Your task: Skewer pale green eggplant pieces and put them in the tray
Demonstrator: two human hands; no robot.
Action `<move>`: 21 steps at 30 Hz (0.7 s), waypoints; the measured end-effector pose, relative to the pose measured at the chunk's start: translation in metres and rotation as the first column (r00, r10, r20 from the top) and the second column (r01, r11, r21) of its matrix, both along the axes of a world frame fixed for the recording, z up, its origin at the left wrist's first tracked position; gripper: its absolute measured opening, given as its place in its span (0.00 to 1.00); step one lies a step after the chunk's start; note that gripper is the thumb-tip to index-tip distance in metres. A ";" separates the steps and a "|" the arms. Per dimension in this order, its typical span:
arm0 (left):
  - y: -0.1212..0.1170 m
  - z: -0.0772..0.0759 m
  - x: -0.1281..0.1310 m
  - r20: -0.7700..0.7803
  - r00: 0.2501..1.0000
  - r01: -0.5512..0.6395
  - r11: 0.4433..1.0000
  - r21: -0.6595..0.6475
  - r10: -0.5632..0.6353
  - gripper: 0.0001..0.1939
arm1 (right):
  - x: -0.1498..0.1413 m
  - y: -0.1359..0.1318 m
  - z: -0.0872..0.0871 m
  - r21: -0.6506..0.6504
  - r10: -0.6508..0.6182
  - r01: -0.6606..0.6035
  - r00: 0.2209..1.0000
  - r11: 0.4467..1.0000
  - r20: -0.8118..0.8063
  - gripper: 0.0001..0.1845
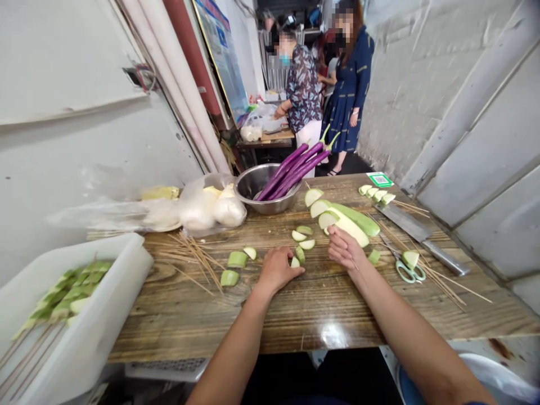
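My left hand is low over the wooden table, thumb and fingers around a small half-round zucchini slice. My right hand is closed around a thin wooden skewer, whose end shows below the fist. Several pale half-round slices are threaded along it, pointing up and away. Behind the fist lie cut lengths of zucchini. More loose slices lie between my hands, and cut pieces sit left of my left hand.
A steel bowl holds purple eggplants. At left are a white bin with filled skewers, bagged pale vegetables and bare skewers. A cleaver and scissors lie right. People stand beyond the table.
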State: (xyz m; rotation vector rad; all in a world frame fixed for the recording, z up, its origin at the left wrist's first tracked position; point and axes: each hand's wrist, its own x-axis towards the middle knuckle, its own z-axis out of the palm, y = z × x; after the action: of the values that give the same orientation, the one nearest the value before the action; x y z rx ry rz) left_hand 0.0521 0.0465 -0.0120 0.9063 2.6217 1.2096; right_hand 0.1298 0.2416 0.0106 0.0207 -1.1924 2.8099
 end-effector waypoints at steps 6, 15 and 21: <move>-0.001 0.008 0.001 -0.169 0.981 -0.102 0.995 -0.020 0.097 0.28 | 0.000 -0.002 0.004 0.040 0.005 -0.005 1.000 0.999 -0.015 0.06; 0.017 -0.003 0.007 -0.047 0.998 0.034 0.995 0.096 -0.030 0.23 | -0.001 -0.004 0.008 0.050 0.027 -0.026 0.999 0.998 -0.025 0.06; 0.029 0.004 0.015 -0.015 0.999 0.045 0.976 0.211 -0.043 0.22 | -0.002 -0.004 0.007 0.031 0.027 -0.027 0.999 0.999 -0.018 0.06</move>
State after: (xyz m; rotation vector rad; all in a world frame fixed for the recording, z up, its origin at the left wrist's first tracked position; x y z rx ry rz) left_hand 0.0669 0.0756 -0.0084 1.0012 2.5006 1.4982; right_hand 0.1280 0.2372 0.0171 0.0651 -1.2412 2.8076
